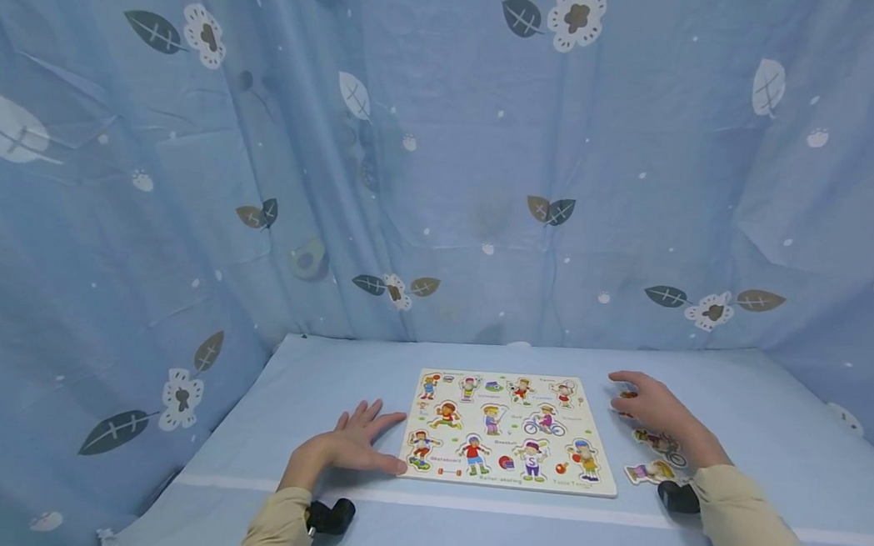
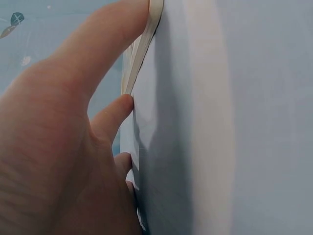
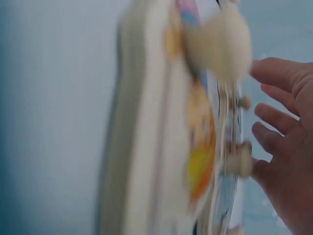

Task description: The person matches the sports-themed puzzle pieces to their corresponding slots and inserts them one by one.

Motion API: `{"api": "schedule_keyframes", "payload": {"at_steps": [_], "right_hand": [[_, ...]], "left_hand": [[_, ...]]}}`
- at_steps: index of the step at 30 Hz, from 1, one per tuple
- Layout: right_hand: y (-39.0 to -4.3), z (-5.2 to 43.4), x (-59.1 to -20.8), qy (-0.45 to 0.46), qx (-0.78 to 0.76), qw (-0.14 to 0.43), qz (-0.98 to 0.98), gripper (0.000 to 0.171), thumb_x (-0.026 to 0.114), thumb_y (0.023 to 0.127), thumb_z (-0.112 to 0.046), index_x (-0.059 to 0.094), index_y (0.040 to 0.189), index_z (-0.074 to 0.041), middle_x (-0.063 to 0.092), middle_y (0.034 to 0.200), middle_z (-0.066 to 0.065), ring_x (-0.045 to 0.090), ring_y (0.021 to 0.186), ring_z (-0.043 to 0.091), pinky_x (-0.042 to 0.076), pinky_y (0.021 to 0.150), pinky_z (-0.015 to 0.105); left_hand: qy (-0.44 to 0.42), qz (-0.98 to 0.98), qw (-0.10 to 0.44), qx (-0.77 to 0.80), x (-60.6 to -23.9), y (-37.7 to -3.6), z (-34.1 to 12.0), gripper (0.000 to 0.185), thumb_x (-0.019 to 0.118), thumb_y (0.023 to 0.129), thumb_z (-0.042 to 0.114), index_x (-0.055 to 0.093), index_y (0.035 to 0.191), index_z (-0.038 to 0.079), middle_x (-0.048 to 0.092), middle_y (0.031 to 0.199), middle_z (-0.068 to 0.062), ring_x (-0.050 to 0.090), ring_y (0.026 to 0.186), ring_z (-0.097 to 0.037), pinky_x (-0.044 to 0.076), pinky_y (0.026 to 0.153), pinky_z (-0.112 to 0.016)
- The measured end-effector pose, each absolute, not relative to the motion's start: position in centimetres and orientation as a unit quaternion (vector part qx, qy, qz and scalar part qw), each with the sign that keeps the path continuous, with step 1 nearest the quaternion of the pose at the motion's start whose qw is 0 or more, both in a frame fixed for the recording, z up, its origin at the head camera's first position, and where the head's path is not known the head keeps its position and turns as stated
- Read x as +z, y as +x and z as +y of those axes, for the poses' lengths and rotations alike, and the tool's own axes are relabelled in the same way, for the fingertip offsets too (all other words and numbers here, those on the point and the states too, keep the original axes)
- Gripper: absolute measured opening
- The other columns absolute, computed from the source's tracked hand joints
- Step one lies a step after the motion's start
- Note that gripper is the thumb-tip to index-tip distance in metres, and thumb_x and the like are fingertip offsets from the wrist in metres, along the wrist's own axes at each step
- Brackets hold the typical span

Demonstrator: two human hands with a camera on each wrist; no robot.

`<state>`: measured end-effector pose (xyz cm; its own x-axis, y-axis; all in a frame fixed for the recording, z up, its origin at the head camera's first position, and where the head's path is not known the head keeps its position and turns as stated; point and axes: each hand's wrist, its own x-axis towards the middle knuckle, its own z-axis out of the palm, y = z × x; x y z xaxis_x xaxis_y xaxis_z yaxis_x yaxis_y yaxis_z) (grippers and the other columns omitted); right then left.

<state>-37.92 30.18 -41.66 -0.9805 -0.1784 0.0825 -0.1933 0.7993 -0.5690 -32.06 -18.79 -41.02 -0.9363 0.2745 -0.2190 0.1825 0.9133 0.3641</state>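
A wooden puzzle board (image 1: 585,430) printed with sports figures lies flat on the table. Spread fingers and thumb mark my left hand (image 1: 357,443) at its left side, the thumb at the near left corner. In the left wrist view that thumb meets the board's edge (image 2: 138,58). To the right of the board, my right hand (image 1: 654,403) hovers over loose puzzle pieces, fingers slightly bent, partly hiding one piece (image 1: 626,394). A cyclist piece (image 1: 672,449) and another figure piece (image 1: 648,472) lie below it. The right wrist view shows a wooden knob (image 3: 227,44) on a near piece.
A pale blue cloth (image 1: 357,352) covers the table, with a white stripe (image 1: 498,504) running across in front of the board. Blue patterned curtains (image 1: 459,157) hang behind and at both sides. Black cameras (image 1: 330,515) are strapped at the wrists.
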Motion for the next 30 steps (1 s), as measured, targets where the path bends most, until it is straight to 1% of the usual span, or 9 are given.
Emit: {"api": "schedule_keyframes", "payload": {"at_steps": [3, 5, 8, 11, 15, 19, 22, 27, 30], "right_hand": [[-37.5, 31.1, -41.7, 0.085, 0.298, 0.004, -0.951, 0.057, 0.066, 0.093, -0.02, 0.048, 0.138, 0.011, 0.044, 0.14, 0.036, 0.046, 0.124, 0.051, 0.04, 0.102, 0.064], [-37.3, 31.5, -41.7, 0.081, 0.305, -0.006, -0.949, 0.054, 0.066, 0.093, -0.022, 0.051, 0.134, 0.011, 0.049, 0.135, 0.035, 0.051, 0.118, 0.048, 0.043, 0.098, 0.062], [-37.2, 31.8, -41.7, 0.07, 0.317, -0.011, -0.946, 0.042, 0.066, 0.094, -0.022, 0.06, 0.123, 0.007, 0.056, 0.126, 0.032, 0.057, 0.102, 0.037, 0.05, 0.087, 0.051], [-37.3, 32.0, -41.8, 0.056, 0.326, -0.012, -0.944, 0.029, 0.066, 0.094, -0.022, 0.064, 0.111, 0.003, 0.058, 0.121, 0.029, 0.055, 0.089, 0.027, 0.049, 0.075, 0.039], [-37.7, 32.1, -42.0, 0.038, 0.335, -0.014, -0.941, 0.021, 0.066, 0.094, -0.019, 0.065, 0.103, 0.0, 0.055, 0.123, 0.03, 0.053, 0.084, 0.023, 0.045, 0.07, 0.033], [-38.0, 32.1, -42.1, 0.034, 0.339, -0.013, -0.94, 0.02, 0.066, 0.094, -0.019, 0.065, 0.102, -0.001, 0.05, 0.131, 0.033, 0.053, 0.085, 0.024, 0.045, 0.072, 0.034], [-37.9, 32.0, -42.0, 0.036, 0.34, -0.01, -0.94, 0.02, 0.065, 0.094, -0.019, 0.064, 0.101, 0.0, 0.052, 0.129, 0.033, 0.053, 0.085, 0.023, 0.045, 0.073, 0.034], [-37.4, 31.6, -41.6, 0.045, 0.326, -0.003, -0.944, 0.018, 0.063, 0.095, -0.015, 0.063, 0.102, 0.002, 0.061, 0.101, 0.017, 0.052, 0.079, 0.021, 0.043, 0.066, 0.031], [-37.2, 31.4, -41.4, 0.05, 0.316, -0.005, -0.947, 0.018, 0.062, 0.095, -0.014, 0.063, 0.102, 0.003, 0.061, 0.092, 0.012, 0.052, 0.076, 0.021, 0.043, 0.063, 0.031]], "left_hand": [[0.12, 0.968, 0.137, 0.17, -41.0, -31.9, -18.9, 0.096, 0.07, 0.073, 0.069, 0.037, 0.153, 0.026, 0.016, 0.164, -0.018, 0.006, 0.151, -0.042, 0.007, 0.12, -0.062], [0.126, 0.967, 0.137, 0.172, -40.9, -31.8, -18.9, 0.096, 0.07, 0.074, 0.068, 0.036, 0.154, 0.026, 0.015, 0.164, -0.019, 0.005, 0.151, -0.042, 0.006, 0.12, -0.062], [0.132, 0.966, 0.138, 0.177, -40.8, -31.7, -19.0, 0.096, 0.069, 0.075, 0.068, 0.036, 0.154, 0.026, 0.014, 0.164, -0.019, 0.004, 0.151, -0.043, 0.006, 0.12, -0.062], [0.135, 0.964, 0.137, 0.182, -40.8, -31.6, -19.0, 0.096, 0.069, 0.075, 0.068, 0.036, 0.154, 0.026, 0.013, 0.164, -0.019, 0.004, 0.151, -0.043, 0.006, 0.12, -0.062], [0.137, 0.964, 0.134, 0.182, -40.7, -31.7, -18.9, 0.095, 0.069, 0.075, 0.068, 0.036, 0.154, 0.026, 0.014, 0.164, -0.019, 0.004, 0.151, -0.043, 0.006, 0.12, -0.063], [0.138, 0.965, 0.131, 0.181, -40.5, -31.8, -18.9, 0.095, 0.07, 0.075, 0.066, 0.036, 0.154, 0.025, 0.014, 0.164, -0.02, 0.004, 0.151, -0.043, 0.006, 0.119, -0.063], [0.135, 0.966, 0.131, 0.18, -40.6, -31.9, -18.9, 0.095, 0.07, 0.074, 0.067, 0.037, 0.154, 0.026, 0.014, 0.164, -0.019, 0.005, 0.151, -0.042, 0.006, 0.12, -0.063], [0.132, 0.966, 0.135, 0.178, -40.8, -32.0, -18.8, 0.095, 0.07, 0.074, 0.068, 0.037, 0.153, 0.028, 0.014, 0.164, -0.018, 0.005, 0.151, -0.041, 0.007, 0.12, -0.061], [0.129, 0.966, 0.135, 0.177, -40.8, -31.9, -18.8, 0.095, 0.07, 0.074, 0.068, 0.037, 0.153, 0.027, 0.014, 0.164, -0.018, 0.005, 0.151, -0.041, 0.007, 0.12, -0.061]]}}
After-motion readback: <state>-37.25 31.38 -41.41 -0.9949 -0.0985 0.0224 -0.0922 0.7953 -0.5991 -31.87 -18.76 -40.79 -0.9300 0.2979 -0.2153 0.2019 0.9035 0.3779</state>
